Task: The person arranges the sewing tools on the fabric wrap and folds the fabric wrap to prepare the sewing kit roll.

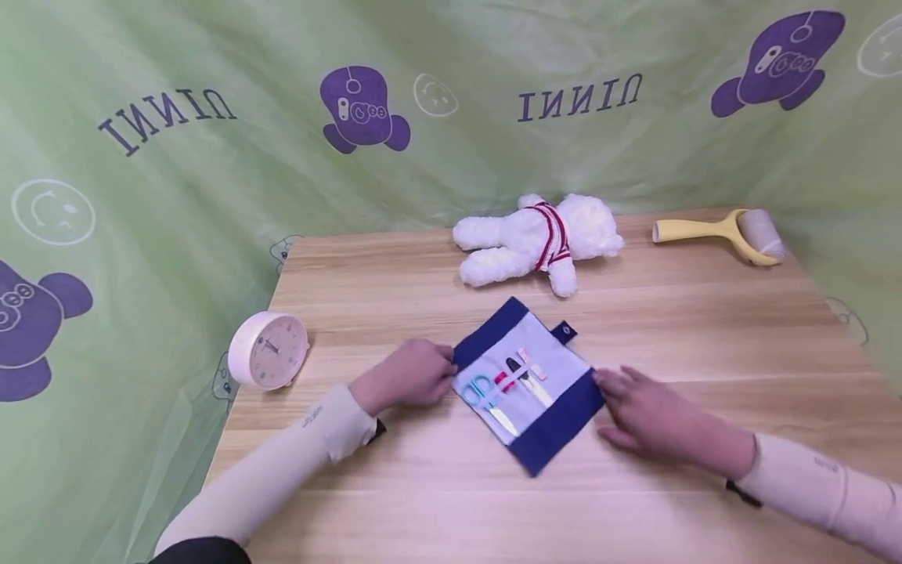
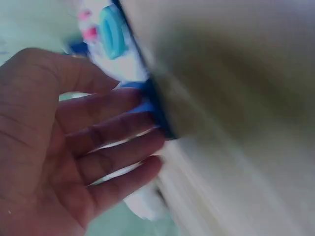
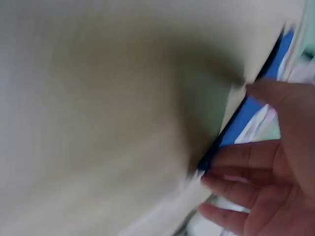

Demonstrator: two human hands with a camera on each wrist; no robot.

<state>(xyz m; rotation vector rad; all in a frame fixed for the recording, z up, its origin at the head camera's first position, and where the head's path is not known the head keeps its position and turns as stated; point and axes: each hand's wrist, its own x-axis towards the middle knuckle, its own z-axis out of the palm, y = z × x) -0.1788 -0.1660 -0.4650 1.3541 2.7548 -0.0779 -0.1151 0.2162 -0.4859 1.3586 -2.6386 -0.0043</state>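
A navy fabric pouch (image 1: 557, 427) with a pale lining lies unfolded on the table, turned so its corners point toward and away from me. A strap across the lining holds teal-handled scissors (image 1: 479, 390), a small red item (image 1: 503, 381), a black-topped tool (image 1: 514, 366) and a pink item (image 1: 532, 364). At the pouch's left corner is my left hand (image 1: 416, 372), fingers fairly straight, with fingertips right at the navy edge (image 2: 158, 110). My right hand (image 1: 651, 411) touches the right corner, thumb spread from the extended fingers along the blue edge (image 3: 238, 120).
A white plush bear (image 1: 514, 239) in a red-striped top lies at the back. Behind right rests a yellow-handled lint roller (image 1: 705, 229). A pink round clock (image 1: 271, 350) stands at the table's left edge. Green printed curtain (image 1: 479, 157) hangs around the wooden table (image 1: 395, 501).
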